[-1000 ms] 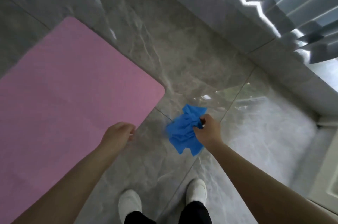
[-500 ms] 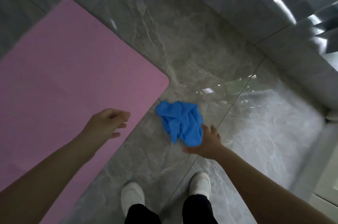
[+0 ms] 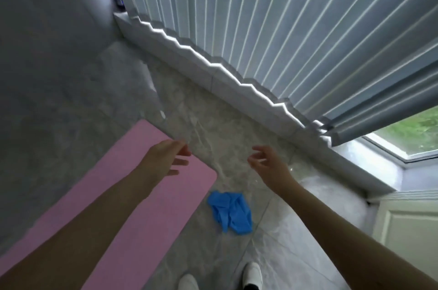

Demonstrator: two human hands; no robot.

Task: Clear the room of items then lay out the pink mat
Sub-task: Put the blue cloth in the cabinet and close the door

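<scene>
Pink mat (image 3: 123, 214) is seen spread flat on the grey marbled floor (image 3: 227, 128), filling the lower left of the view, with one rounded corner reaching toward the middle. Just beside that corner, on bare tile, a crumpled blue cloth (image 3: 231, 212) is laid; it is not touched by either hand. The left hand (image 3: 166, 159) is held out above the mat's far end with its fingers loosely extended, and nothing is gripped in it. The right hand (image 3: 267, 161) is raised over the floor beyond the cloth, fingers spread and slightly bent, also with nothing held. The two hands are kept apart, with bare floor visible between them. Pale vertical blinds (image 3: 284, 29) are hung along the far wall above a low stone ledge (image 3: 208, 71), and a window (image 3: 407, 138) with greenery outside is seen at the right. A white cabinet door (image 3: 407, 225) is seen at the right edge. Two white shoes (image 3: 252, 274) are seen at the bottom, planted on the tile.
</scene>
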